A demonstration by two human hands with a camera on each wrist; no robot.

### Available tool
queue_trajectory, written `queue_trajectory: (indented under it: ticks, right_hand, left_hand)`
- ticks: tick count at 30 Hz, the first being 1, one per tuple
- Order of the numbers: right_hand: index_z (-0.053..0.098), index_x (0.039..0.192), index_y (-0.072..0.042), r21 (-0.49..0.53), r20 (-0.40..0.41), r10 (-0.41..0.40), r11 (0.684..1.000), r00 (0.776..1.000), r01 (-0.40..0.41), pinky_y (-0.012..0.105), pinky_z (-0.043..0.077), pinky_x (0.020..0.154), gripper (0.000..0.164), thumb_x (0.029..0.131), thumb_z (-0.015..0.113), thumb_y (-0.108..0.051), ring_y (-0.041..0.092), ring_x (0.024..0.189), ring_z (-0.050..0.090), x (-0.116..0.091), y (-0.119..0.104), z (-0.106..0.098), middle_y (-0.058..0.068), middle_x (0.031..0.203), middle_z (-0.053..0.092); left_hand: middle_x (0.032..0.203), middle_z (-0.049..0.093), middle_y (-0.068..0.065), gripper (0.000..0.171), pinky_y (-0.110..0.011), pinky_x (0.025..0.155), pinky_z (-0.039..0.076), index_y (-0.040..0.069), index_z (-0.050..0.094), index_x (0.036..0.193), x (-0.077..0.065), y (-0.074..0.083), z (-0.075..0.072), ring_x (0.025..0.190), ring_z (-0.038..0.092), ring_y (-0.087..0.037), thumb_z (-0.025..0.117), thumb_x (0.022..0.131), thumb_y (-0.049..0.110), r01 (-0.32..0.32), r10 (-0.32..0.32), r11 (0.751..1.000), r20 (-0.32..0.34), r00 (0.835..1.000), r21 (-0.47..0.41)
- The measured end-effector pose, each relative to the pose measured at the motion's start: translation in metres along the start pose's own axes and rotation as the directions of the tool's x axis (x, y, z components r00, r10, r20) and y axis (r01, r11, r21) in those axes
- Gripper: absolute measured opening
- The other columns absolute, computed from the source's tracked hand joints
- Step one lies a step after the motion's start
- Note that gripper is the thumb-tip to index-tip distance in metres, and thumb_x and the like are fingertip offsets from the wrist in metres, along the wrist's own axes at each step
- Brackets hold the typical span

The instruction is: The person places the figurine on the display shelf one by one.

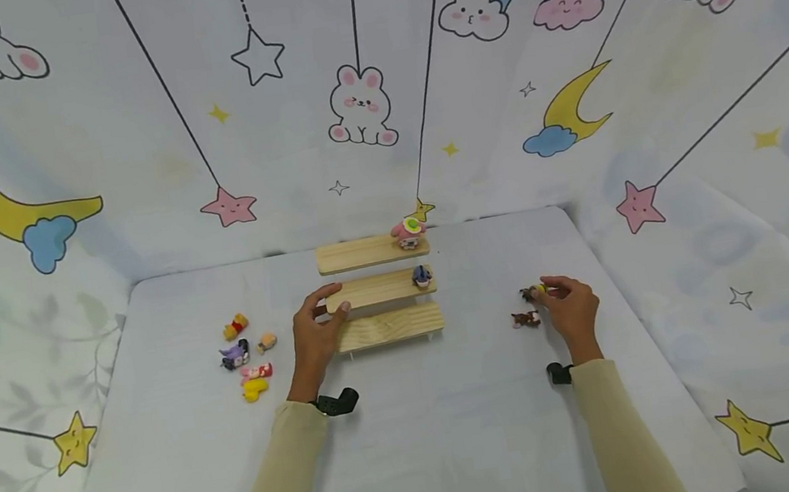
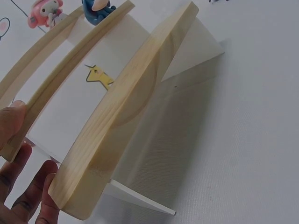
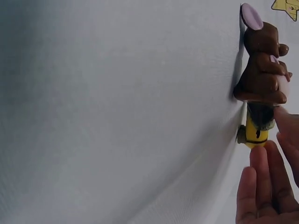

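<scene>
A three-tier wooden display stand point(image 1: 391, 327) with white supports stands mid-table. My left hand point(image 1: 315, 343) grips the left end of its middle board point(image 2: 60, 70), thumb on top and fingers below. A pink figurine point(image 1: 409, 233) sits at the right of the top tier, and a blue one point(image 1: 422, 277) at the right of the middle tier. Over on the right, my right hand point(image 1: 571, 307) pinches a yellow and dark figurine point(image 3: 257, 130) between thumb and fingers, low over the cloth. A brown, large-eared figurine point(image 3: 264, 70) lies beside it, partly covering it in the right wrist view.
Several small figurines lie left of the stand: an orange-red one point(image 1: 235, 326), a tan one point(image 1: 267, 342), a purple and black one point(image 1: 236, 354), a pink one point(image 1: 257, 372) and a yellow one point(image 1: 254, 390). A printed cloth backdrop point(image 1: 157, 229) rises behind the white tabletop point(image 1: 452, 440).
</scene>
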State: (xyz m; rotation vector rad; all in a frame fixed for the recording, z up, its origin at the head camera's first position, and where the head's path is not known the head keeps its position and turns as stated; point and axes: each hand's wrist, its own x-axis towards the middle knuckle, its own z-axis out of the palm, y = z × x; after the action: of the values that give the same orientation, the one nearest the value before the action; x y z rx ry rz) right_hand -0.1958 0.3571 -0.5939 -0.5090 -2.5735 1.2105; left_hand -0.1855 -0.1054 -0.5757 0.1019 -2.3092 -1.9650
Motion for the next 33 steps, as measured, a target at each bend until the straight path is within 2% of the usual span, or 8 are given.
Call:
queue_trajectory:
  ticks: [5, 9, 15, 20, 24, 27, 31, 33]
  right_hand:
    - [0.074, 0.118, -0.014, -0.012, 0.018, -0.015, 1.000, 1.000, 0.015, 0.036, 0.049, 0.087, 0.030, 0.088, 0.077, -0.018, 0.024, 0.105, 0.065, 0.002, -0.002, -0.001, 0.009, 0.115, 0.072]
    - [0.073, 0.118, -0.012, 0.001, 0.029, -0.023, 1.000, 0.999, 0.023, 0.043, 0.049, 0.095, 0.033, 0.087, 0.079, -0.023, 0.027, 0.109, 0.064, 0.005, -0.003, 0.001, 0.011, 0.115, 0.073]
    - [0.072, 0.120, -0.010, -0.009, 0.081, -0.025, 1.000, 0.996, 0.026, 0.044, 0.049, 0.092, 0.037, 0.087, 0.079, -0.025, 0.029, 0.108, 0.062, 0.007, -0.008, 0.005, 0.012, 0.117, 0.072]
    - [0.071, 0.121, -0.012, -0.008, 0.141, -0.031, 0.999, 0.990, 0.032, 0.047, 0.048, 0.096, 0.032, 0.089, 0.074, -0.015, 0.031, 0.114, 0.060, 0.006, -0.013, 0.005, 0.011, 0.123, 0.069]
    - [0.071, 0.122, -0.014, -0.039, 0.132, -0.051, 0.998, 0.990, 0.057, 0.051, 0.045, 0.101, 0.033, 0.089, 0.073, -0.014, 0.032, 0.122, 0.056, 0.004, -0.014, 0.006, 0.011, 0.128, 0.066]
    - [0.072, 0.121, -0.011, -0.090, 0.112, -0.080, 0.992, 0.990, 0.090, 0.051, 0.045, 0.096, 0.035, 0.087, 0.077, -0.019, 0.034, 0.117, 0.056, 0.003, -0.015, 0.009, 0.015, 0.124, 0.066]
    - [0.071, 0.120, -0.008, -0.176, 0.107, -0.108, 0.976, 0.988, 0.126, 0.048, 0.043, 0.088, 0.043, 0.082, 0.083, -0.023, 0.034, 0.103, 0.056, 0.003, -0.017, 0.013, 0.019, 0.111, 0.065]
    - [0.070, 0.120, -0.008, -0.212, 0.110, -0.101, 0.969, 0.989, 0.123, 0.047, 0.041, 0.086, 0.045, 0.080, 0.085, -0.023, 0.033, 0.098, 0.055, 0.003, -0.018, 0.014, 0.018, 0.107, 0.064]
  left_hand:
    - [0.141, 0.054, 0.009, 0.040, -0.041, 0.090, 0.049, 0.035, 0.065, 0.127, -0.001, 0.002, -0.002, 0.112, 0.054, -0.025, 0.074, 0.089, 0.042, 0.004, -0.004, 1.000, -0.003, 1.000, 0.003]
    - [0.141, 0.054, 0.008, 0.039, -0.041, 0.090, 0.048, 0.034, 0.066, 0.127, -0.001, 0.002, -0.002, 0.112, 0.054, -0.025, 0.074, 0.089, 0.039, 0.007, -0.007, 1.000, -0.002, 1.000, -0.003]
    - [0.145, 0.052, -0.001, 0.042, -0.038, 0.088, 0.048, 0.024, 0.064, 0.132, -0.001, 0.003, -0.002, 0.116, 0.054, -0.032, 0.073, 0.092, 0.030, 0.025, -0.025, 1.000, 0.006, 1.000, -0.003]
    - [0.146, 0.051, -0.008, 0.042, -0.037, 0.085, 0.049, 0.014, 0.063, 0.133, -0.008, 0.021, -0.004, 0.118, 0.054, -0.041, 0.072, 0.093, 0.021, 0.027, -0.027, 1.000, 0.028, 0.999, -0.007]
    - [0.146, 0.051, -0.010, 0.041, -0.034, 0.084, 0.050, 0.012, 0.063, 0.133, -0.014, 0.036, -0.005, 0.118, 0.054, -0.041, 0.071, 0.093, 0.019, 0.024, -0.024, 1.000, 0.036, 0.999, -0.007]
    - [0.146, 0.051, -0.009, 0.041, -0.033, 0.085, 0.049, 0.013, 0.063, 0.133, -0.015, 0.041, -0.006, 0.119, 0.053, -0.042, 0.071, 0.093, 0.019, 0.026, -0.025, 1.000, 0.037, 0.999, -0.012]
    - [0.145, 0.052, -0.008, 0.041, -0.038, 0.088, 0.048, 0.013, 0.064, 0.132, -0.014, 0.043, -0.007, 0.119, 0.053, -0.044, 0.072, 0.093, 0.019, 0.022, -0.021, 0.999, 0.037, 0.999, -0.024]
    - [0.145, 0.053, -0.007, 0.041, -0.040, 0.089, 0.048, 0.013, 0.064, 0.132, -0.014, 0.043, -0.007, 0.117, 0.054, -0.041, 0.072, 0.093, 0.020, 0.019, -0.019, 1.000, 0.037, 0.999, -0.019]
